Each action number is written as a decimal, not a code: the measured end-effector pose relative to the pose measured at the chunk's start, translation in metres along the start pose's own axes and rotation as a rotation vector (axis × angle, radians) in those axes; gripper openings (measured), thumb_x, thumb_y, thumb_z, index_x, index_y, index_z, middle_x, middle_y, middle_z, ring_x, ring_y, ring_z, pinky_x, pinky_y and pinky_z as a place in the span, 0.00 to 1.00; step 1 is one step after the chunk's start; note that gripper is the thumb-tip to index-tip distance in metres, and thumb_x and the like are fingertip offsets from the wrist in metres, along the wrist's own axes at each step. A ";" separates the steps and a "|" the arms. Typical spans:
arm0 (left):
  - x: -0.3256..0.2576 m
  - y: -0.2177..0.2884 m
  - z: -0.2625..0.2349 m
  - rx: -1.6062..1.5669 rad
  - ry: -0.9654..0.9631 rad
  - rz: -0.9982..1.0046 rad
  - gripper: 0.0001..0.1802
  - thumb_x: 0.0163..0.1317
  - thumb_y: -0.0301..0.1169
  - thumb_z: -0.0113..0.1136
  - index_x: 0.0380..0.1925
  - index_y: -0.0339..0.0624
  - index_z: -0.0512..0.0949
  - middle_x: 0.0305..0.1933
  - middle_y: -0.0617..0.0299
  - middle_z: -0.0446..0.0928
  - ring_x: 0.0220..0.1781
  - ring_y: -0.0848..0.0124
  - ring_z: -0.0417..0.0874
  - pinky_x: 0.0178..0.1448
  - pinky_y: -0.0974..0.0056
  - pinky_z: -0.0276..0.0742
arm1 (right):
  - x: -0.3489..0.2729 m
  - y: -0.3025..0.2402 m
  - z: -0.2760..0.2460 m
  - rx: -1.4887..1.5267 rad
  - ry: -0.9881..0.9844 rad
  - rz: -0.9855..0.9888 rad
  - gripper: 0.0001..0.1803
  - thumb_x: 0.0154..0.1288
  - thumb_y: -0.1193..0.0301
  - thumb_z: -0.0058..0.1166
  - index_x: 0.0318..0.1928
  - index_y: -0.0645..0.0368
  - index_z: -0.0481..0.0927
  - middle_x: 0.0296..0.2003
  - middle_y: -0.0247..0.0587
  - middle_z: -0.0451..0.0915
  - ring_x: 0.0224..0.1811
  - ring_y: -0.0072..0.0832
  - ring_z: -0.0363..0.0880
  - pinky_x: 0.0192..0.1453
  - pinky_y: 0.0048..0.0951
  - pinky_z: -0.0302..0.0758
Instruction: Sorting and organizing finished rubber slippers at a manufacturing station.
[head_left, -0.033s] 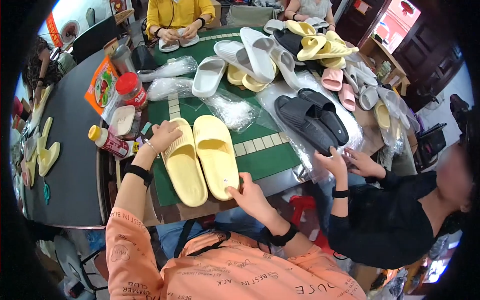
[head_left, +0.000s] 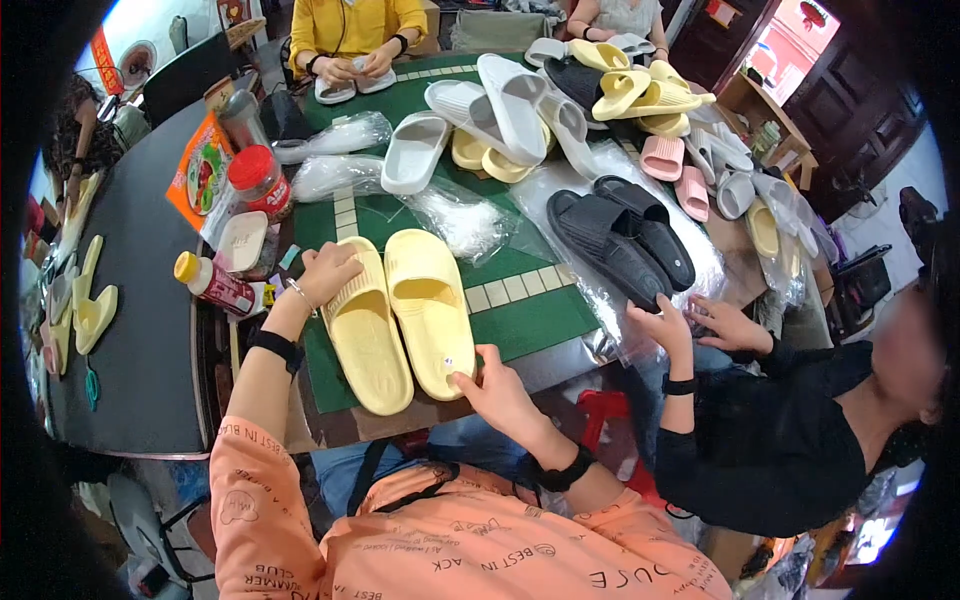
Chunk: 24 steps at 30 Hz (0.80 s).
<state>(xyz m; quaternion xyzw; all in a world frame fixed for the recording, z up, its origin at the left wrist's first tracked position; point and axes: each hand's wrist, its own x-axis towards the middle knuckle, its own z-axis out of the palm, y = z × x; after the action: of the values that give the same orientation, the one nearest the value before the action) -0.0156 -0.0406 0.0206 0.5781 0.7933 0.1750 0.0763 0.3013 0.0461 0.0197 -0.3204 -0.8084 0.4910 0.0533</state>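
Two pale yellow slide slippers lie side by side in front of me, toes pointing away. My left hand [head_left: 328, 274] is closed over the toe end of the left slipper [head_left: 376, 365], at its ribbed strap. My right hand [head_left: 500, 388] pinches the heel edge of the right slipper [head_left: 434, 325], its thumb on top beside a small white sticker [head_left: 448, 362]. The heels reach the near edge of the green table mat [head_left: 525, 325]. Just beyond them lie clear plastic bags [head_left: 468, 222].
On the right, a co-worker's hands [head_left: 662, 325] touch black slippers [head_left: 607, 245] on clear plastic. Grey slippers [head_left: 415, 150] and yellow ones [head_left: 665, 98] are heaped behind. A red-lidded jar [head_left: 258, 180] and a yellow-capped bottle [head_left: 215, 280] stand left. Across the table, another person handles white slippers [head_left: 335, 90].
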 end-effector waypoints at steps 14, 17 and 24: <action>-0.041 0.161 0.025 -0.289 -0.009 0.152 0.16 0.50 0.26 0.53 0.42 0.40 0.73 0.49 0.51 0.71 0.54 0.56 0.67 0.58 0.55 0.60 | 0.165 0.020 -0.075 -0.392 0.276 -0.125 0.12 0.54 0.65 0.53 0.29 0.63 0.78 0.29 0.52 0.78 0.35 0.47 0.76 0.40 0.42 0.72; -0.058 0.169 0.038 -0.039 0.049 0.191 0.21 0.51 0.30 0.53 0.48 0.40 0.70 0.55 0.49 0.65 0.59 0.51 0.62 0.61 0.52 0.57 | 0.163 0.027 -0.057 -0.377 0.294 -0.137 0.13 0.53 0.65 0.53 0.29 0.63 0.78 0.29 0.52 0.78 0.35 0.47 0.76 0.41 0.42 0.72; -0.052 0.159 0.045 -0.028 0.019 0.114 0.26 0.52 0.32 0.54 0.53 0.43 0.65 0.57 0.48 0.61 0.61 0.48 0.58 0.62 0.52 0.56 | 0.164 0.014 -0.064 -0.321 0.364 -0.256 0.10 0.55 0.68 0.48 0.27 0.64 0.75 0.26 0.55 0.76 0.32 0.49 0.75 0.36 0.42 0.71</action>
<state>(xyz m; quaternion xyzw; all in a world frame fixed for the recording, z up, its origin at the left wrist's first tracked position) 0.1573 -0.0379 0.0331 0.6196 0.7572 0.1956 0.0668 0.2042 0.1922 0.0037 -0.3026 -0.8869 0.2804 0.2079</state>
